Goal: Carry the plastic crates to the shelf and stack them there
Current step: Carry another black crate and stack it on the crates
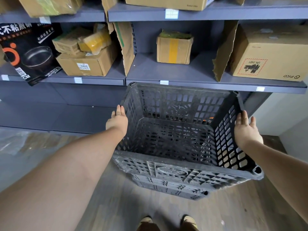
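Both my arms reach straight out. My left hand (117, 120) and right hand (246, 129) are flat with straight fingers, one against each side of the top crate (175, 170). It sits level on other crates (175, 189), open side up, right by the shelf (208, 85). It looks nearly square.

Even soft light, wide-angle edge bending, perhaps slightly blurred

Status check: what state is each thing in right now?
top crate: upright, empty, sitting on lower crates
left hand: open, flat against the crate's left wall
right hand: open, flat against its right wall
PICO box: closed, on the shelf
yellow-taped box: taped shut, on the shelf
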